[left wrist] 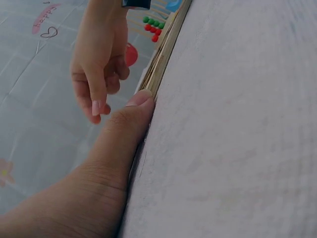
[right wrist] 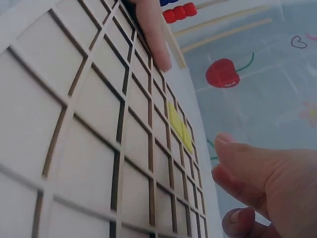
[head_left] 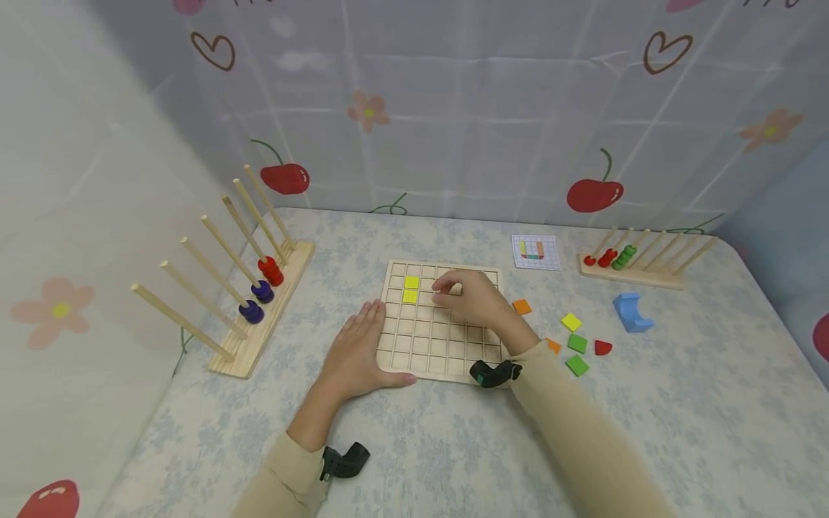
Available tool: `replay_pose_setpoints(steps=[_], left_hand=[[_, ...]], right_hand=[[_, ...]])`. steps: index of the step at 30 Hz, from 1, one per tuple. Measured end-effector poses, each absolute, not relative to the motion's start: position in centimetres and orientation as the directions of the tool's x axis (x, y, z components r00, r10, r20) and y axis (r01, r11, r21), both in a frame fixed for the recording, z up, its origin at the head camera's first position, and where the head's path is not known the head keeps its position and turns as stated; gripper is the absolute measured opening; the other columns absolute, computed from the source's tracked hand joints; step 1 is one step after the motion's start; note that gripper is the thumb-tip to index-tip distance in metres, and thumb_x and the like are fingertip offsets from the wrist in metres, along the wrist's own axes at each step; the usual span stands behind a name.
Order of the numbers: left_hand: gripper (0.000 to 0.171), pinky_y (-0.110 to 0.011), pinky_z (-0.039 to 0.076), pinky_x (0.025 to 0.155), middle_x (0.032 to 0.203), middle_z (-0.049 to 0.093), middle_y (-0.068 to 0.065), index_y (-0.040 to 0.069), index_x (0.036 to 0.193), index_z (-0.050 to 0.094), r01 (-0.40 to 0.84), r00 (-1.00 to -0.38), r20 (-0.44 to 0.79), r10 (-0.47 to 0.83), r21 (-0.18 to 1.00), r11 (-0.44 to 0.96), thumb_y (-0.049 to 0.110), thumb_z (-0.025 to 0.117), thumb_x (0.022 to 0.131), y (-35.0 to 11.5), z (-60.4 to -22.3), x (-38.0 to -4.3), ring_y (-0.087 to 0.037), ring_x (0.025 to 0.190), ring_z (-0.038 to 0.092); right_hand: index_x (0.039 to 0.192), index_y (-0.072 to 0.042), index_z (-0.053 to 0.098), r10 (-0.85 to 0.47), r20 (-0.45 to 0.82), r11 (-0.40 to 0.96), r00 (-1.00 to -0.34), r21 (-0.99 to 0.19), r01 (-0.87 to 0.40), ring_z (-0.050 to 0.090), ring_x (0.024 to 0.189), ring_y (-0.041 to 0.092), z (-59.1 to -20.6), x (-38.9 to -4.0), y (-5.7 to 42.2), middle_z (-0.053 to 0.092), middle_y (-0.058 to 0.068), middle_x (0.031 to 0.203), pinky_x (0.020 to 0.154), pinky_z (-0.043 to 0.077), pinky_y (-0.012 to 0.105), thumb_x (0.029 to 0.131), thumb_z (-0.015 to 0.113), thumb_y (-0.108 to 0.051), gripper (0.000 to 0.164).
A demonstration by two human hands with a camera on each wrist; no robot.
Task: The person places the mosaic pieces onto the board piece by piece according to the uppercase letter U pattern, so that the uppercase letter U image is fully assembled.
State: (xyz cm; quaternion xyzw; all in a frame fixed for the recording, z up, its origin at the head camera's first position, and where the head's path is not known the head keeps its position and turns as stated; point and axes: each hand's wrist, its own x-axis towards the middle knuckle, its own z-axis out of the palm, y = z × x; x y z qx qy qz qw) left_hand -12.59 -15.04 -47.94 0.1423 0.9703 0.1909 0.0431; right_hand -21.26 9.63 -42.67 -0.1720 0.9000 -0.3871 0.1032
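Note:
A square wooden grid board [head_left: 421, 352] lies on the table with two yellow square tiles [head_left: 411, 296] set in neighbouring cells near its upper left. My left hand [head_left: 356, 356] rests at the board's lower left corner. Its straight fingers touch the left side, while the thumb [left wrist: 131, 111] lies along the front edge. Above the board's middle, right of the yellow tiles, hovers my right hand [head_left: 476, 298]. In the right wrist view, thumb and index fingertip [right wrist: 225, 139] are bent toward each other with a gap, and nothing shows between them.
Right of the board lie loose orange [head_left: 522, 307], yellow [head_left: 571, 321], green [head_left: 578, 344] and red [head_left: 603, 348] tiles. A pattern card [head_left: 536, 252] lies behind them, a blue arched block [head_left: 631, 314] farther right. Wooden bead racks stand left [head_left: 285, 302] and back right [head_left: 631, 273].

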Motion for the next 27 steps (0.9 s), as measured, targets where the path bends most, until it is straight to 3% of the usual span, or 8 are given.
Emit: replay_pose_setpoints(steps=[4, 15, 24, 27], left_hand=[[0.144, -0.042, 0.009, 0.128, 0.168, 0.006, -0.007, 0.007, 0.16, 0.005, 0.253, -0.958, -0.031, 0.287, 0.388, 0.886, 0.09, 0.064, 0.059, -14.9, -48.0, -12.6, -0.02, 0.157, 0.002], [0.145, -0.044, 0.009, 0.128, 0.168, 0.009, -0.008, 0.006, 0.16, 0.008, 0.258, -0.958, -0.018, 0.286, 0.378, 0.889, 0.094, 0.061, 0.057, -15.0, -48.2, -12.7, -0.021, 0.157, 0.003], [0.146, -0.044, 0.014, 0.127, 0.168, 0.011, -0.008, 0.005, 0.16, 0.01, 0.254, -0.96, -0.014, 0.28, 0.375, 0.891, 0.096, 0.057, 0.056, -14.8, -47.9, -12.7, -0.022, 0.156, 0.008], [0.146, -0.044, 0.014, 0.127, 0.168, 0.011, -0.008, 0.006, 0.16, 0.01, 0.251, -0.96, -0.02, 0.278, 0.376, 0.892, 0.097, 0.057, 0.056, -14.7, -47.9, -12.8, -0.022, 0.156, 0.007]], right_hand=[[0.115, -0.013, 0.071, -0.364, -0.061, 0.656, -0.929, -0.725, -0.21, 0.047, 0.06, 0.018, -42.2, -20.6, 12.7, 0.068, 0.003, 0.103, 0.061, 0.045, 0.031, 0.094, 0.07, -0.026, 0.024], [0.116, -0.012, 0.07, -0.236, -0.084, 0.77, -0.968, -0.624, -0.134, 0.05, 0.074, 0.022, -42.3, -18.4, 21.2, 0.068, 0.006, 0.108, 0.064, 0.046, 0.031, 0.094, 0.069, -0.026, 0.026], [0.123, -0.011, 0.067, -0.124, -0.126, 0.811, -0.984, -0.584, -0.027, 0.049, 0.071, 0.024, -42.4, -17.0, 26.1, 0.065, 0.013, 0.115, 0.046, 0.045, 0.031, 0.094, 0.069, -0.029, 0.034], [0.124, -0.01, 0.066, -0.106, -0.143, 0.808, -0.984, -0.589, -0.001, 0.05, 0.07, 0.024, -42.5, -16.7, 27.1, 0.064, 0.013, 0.113, 0.046, 0.047, 0.031, 0.094, 0.069, -0.03, 0.036]])
